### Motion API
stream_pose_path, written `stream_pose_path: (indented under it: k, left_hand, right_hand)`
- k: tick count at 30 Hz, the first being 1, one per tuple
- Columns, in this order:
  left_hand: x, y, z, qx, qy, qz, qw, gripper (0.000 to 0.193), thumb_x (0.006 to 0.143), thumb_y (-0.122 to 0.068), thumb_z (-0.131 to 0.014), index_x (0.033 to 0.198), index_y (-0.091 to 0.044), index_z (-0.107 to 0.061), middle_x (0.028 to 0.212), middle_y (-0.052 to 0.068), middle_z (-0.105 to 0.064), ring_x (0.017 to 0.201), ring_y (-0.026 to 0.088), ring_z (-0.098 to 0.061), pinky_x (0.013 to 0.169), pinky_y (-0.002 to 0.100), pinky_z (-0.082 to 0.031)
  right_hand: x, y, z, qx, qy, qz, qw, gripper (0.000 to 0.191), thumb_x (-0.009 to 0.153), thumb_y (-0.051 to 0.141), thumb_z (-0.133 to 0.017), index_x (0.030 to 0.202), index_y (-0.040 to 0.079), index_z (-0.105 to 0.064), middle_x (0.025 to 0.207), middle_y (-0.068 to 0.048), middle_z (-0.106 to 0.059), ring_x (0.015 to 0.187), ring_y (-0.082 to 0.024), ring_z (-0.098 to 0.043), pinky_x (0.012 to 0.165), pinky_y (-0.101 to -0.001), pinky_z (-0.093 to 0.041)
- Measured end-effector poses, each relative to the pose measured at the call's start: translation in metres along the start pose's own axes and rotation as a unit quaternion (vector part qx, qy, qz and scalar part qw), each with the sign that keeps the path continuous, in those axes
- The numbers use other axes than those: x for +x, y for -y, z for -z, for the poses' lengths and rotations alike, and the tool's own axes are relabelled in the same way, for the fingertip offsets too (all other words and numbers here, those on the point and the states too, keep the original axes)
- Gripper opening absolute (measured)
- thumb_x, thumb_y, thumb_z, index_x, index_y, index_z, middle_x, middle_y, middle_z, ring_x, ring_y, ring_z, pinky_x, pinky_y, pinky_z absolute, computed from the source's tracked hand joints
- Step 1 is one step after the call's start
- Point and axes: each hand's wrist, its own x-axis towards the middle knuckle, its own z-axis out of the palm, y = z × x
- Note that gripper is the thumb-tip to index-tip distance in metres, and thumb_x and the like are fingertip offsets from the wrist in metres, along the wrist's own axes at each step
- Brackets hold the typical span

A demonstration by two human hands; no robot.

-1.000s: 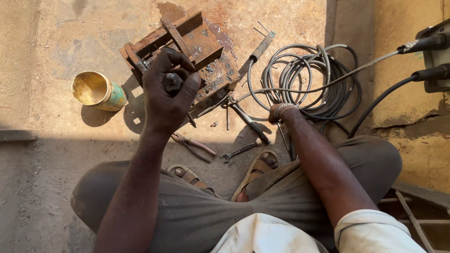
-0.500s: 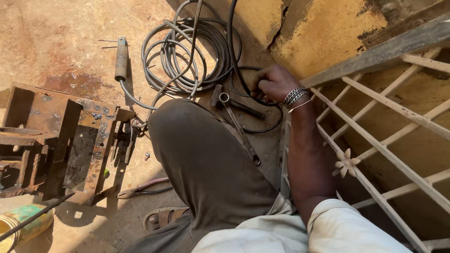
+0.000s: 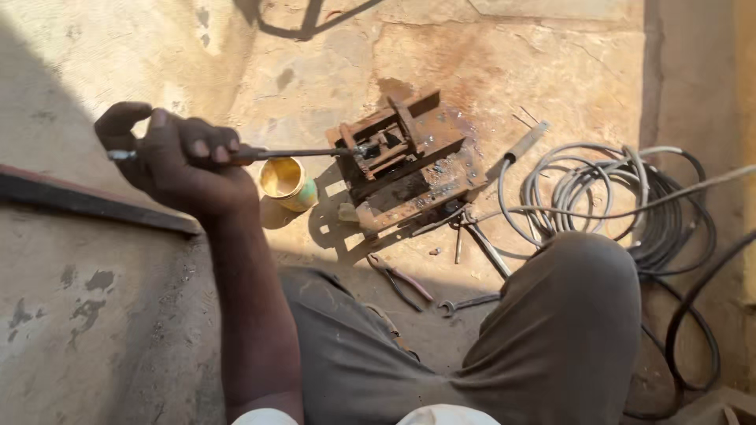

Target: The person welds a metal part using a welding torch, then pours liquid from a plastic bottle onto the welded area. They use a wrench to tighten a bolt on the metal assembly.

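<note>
One yellow cup (image 3: 285, 182), one rusty jig (image 3: 405, 161), one cable coil (image 3: 630, 206).

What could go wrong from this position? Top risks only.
1. The left hand grips a thin metal rod whose far end sits in the rusty metal jig; if it slips out, the hand may jerk free.
2. The yellow tin stands open just below the rod and could get knocked over.
3. Pliers, a spanner and coiled cable lie close around the knee: snag hazards.

Yellow cup (image 3: 285, 182), coiled cable (image 3: 622, 206), perhaps pliers (image 3: 402, 281)
</note>
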Motion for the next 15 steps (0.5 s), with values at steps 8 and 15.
stream_pose_path:
  k: [8, 15]
  left_hand:
    - [0.043, 0.07, -0.048, 0.051, -0.002, -0.101, 0.994, 0.007, 0.106, -0.003, -0.057, 0.111, -0.006, -0.058, 0.058, -0.001, -0.044, 0.046, 0.007, -0.041, 0.042, 0.026, -0.037]
    - [0.018, 0.102, -0.021, 0.091, -0.002, -0.067, 0.994, 0.009, 0.105, 0.0, -0.06, 0.112, -0.005, -0.062, 0.072, 0.0, -0.056, 0.056, 0.005, -0.05, 0.049, 0.026, -0.042]
  right_hand:
    - [0.008, -0.015, 0.077, 0.269, -0.09, 0.116, 0.952, 0.038, 0.116, 0.029, -0.049, 0.104, -0.005, -0.062, 0.081, -0.014, -0.058, 0.06, -0.021, -0.05, 0.055, -0.0448, -0.04]
    - [-0.046, -0.035, 0.171, 0.458, -0.175, 0.283, 0.824, 0.039, 0.121, 0.03, -0.046, 0.109, -0.006, -0.057, 0.079, -0.013, -0.052, 0.057, -0.019, -0.044, 0.053, -0.0438, -0.036]
